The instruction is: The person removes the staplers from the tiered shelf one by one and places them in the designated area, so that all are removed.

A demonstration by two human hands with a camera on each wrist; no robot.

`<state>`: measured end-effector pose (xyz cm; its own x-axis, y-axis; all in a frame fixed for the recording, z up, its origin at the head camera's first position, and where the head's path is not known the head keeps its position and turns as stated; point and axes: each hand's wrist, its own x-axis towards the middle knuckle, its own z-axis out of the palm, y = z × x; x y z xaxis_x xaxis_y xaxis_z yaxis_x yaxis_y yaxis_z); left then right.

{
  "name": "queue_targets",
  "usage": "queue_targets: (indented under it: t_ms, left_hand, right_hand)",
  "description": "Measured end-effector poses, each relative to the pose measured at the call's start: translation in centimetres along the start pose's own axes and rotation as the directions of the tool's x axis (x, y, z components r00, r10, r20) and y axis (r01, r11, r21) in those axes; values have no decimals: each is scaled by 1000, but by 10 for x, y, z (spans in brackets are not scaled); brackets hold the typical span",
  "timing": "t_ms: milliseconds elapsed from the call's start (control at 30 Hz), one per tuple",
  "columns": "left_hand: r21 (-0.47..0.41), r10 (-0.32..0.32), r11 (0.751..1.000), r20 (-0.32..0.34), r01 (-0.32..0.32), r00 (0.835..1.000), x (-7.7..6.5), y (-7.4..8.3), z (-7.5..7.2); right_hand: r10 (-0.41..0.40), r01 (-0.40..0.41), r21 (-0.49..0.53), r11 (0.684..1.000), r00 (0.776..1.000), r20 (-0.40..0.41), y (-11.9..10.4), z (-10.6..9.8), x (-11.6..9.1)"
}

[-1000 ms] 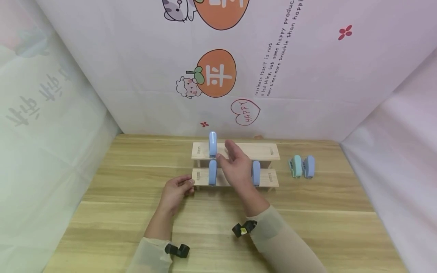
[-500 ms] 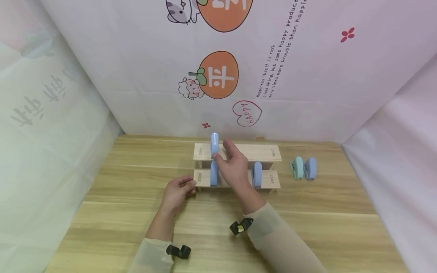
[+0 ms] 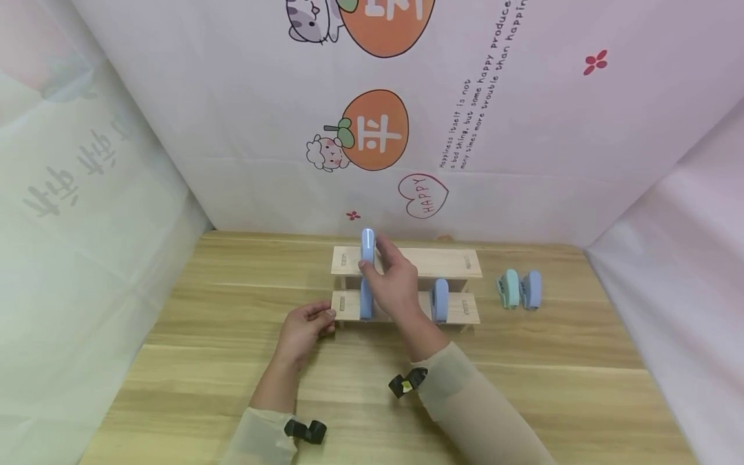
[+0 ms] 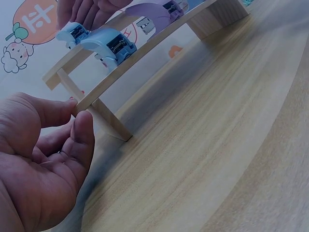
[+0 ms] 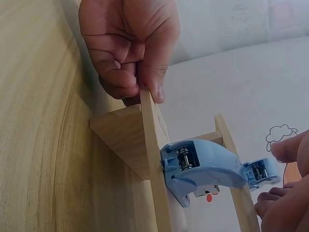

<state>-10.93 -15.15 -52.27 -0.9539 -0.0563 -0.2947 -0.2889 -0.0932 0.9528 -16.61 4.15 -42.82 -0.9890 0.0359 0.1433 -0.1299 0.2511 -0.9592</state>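
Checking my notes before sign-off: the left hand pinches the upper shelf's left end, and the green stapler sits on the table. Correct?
Not quite: the left hand pinches the left end of the lower shelf, as the head view shows. The rest holds.

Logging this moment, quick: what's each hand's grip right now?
Left hand: closed, pinching the front shelf by its left end.
Right hand: open, at the rear blue stapler; contact unclear.

downward head view, wrist close-ups, shared shelf [image 3: 436,261]
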Motion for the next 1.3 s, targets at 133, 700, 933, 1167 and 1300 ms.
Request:
queue_targets:
  t_ms: [133, 700, 933, 1167, 1300]
  left_hand:
    - [0, 3, 1000, 3, -3, 1000, -1, 0, 1]
    - [-7, 25, 1000, 32, -25, 999, -2, -1, 0]
    - [-3, 23, 1000, 29, -23, 999, -2, 1, 0]
    - [-1, 11, 1000, 14, -11, 1000, -1, 1, 0]
    - [-4, 6, 1000, 2, -6, 1000, 1, 0, 0]
  right_hand:
    - [10, -10, -21, 1000, 1000, 2, -1, 2, 1]
    - [26, -28, -198, 980, 1000, -11, -6, 8, 5]
    - [25, -32, -249, 968, 999, -29, -6, 9, 6]
    - [9, -14, -221, 975, 1000, -21, -4, 8, 7]
    - [11, -16, -208, 978, 1000, -24, -3, 8, 7]
